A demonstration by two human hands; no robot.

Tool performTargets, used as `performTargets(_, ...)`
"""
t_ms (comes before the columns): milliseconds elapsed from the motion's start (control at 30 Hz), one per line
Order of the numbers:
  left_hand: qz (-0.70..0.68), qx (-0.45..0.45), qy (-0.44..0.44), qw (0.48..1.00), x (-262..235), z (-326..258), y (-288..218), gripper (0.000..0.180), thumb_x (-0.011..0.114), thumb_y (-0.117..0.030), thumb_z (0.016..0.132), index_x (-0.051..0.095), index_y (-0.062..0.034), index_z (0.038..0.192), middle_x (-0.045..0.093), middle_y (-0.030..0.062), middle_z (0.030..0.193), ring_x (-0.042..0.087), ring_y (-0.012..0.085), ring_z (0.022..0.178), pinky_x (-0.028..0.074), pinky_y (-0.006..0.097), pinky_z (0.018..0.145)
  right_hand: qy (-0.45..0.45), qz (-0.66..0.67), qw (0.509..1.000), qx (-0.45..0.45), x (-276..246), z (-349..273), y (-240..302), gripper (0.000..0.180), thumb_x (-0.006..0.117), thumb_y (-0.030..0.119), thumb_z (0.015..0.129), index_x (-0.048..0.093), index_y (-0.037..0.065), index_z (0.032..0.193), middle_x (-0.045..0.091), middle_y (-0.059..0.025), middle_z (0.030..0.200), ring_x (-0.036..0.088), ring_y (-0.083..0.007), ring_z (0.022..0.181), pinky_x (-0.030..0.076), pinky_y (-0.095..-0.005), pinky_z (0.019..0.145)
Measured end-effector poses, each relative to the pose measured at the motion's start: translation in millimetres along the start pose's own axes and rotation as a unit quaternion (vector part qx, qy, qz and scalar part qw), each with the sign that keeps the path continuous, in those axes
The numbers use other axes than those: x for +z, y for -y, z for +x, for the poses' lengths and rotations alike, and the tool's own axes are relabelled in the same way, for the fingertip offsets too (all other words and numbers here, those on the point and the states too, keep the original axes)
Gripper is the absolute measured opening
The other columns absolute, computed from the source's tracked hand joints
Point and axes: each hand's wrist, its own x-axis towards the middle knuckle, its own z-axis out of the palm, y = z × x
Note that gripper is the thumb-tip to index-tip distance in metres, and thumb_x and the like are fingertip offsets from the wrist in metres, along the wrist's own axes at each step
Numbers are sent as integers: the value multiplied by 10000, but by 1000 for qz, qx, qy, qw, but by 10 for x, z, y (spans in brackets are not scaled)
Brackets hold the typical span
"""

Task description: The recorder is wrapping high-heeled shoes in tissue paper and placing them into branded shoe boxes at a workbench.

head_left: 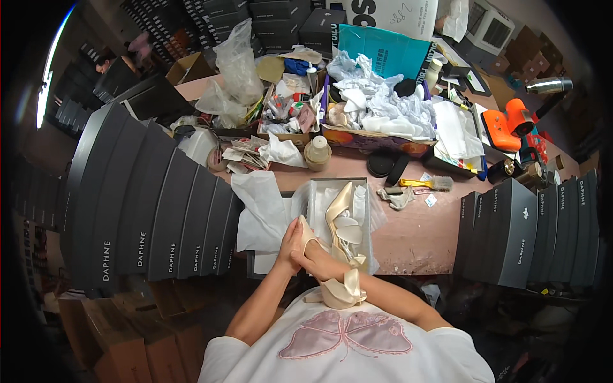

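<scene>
A champagne-coloured satin shoe (pixel 340 293) with a large bow is between my hands, its bow end close to my chest. My left hand (pixel 290 247) wraps round the shoe's far end. Against the left one, my right hand (pixel 310 251) is closed on the same part, and my right forearm crosses over the shoe's middle and hides it. Just beyond, a matching shoe (pixel 338 207) lies in an open grey shoebox (pixel 368 223) lined with white paper. White tissue paper (pixel 258 207) drapes over the box's left side.
Dark shoeboxes stand in rows on the left (pixel 137 210) and right (pixel 511 230). Behind the open box are a pump bottle (pixel 317 154), a yellow-handled brush (pixel 434 184), a rag (pixel 397 198) and a carton of crumpled white paper (pixel 383 108). An orange tool (pixel 507 124) is at the far right.
</scene>
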Motion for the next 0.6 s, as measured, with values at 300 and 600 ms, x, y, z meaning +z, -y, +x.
performTargets(300,-138,-3,112,984,-39,-89,-9,584,423,-468,970,361,-53,1377,516,176,1262,559,301,1111,472,444,941,-219,-378,899,25,-885,-554,-354,315,688,234,785,619,45,1028,550,-172,1189,536,-336,1074,408,-427,926)
performTargets(600,-191,-110,48,974,161,-640,369,665,367,-580,944,358,-77,1379,474,126,1329,487,287,1203,379,456,1036,-191,-277,941,24,-804,-781,-152,142,691,138,724,605,71,815,609,-125,922,599,-318,815,480,-409,712)
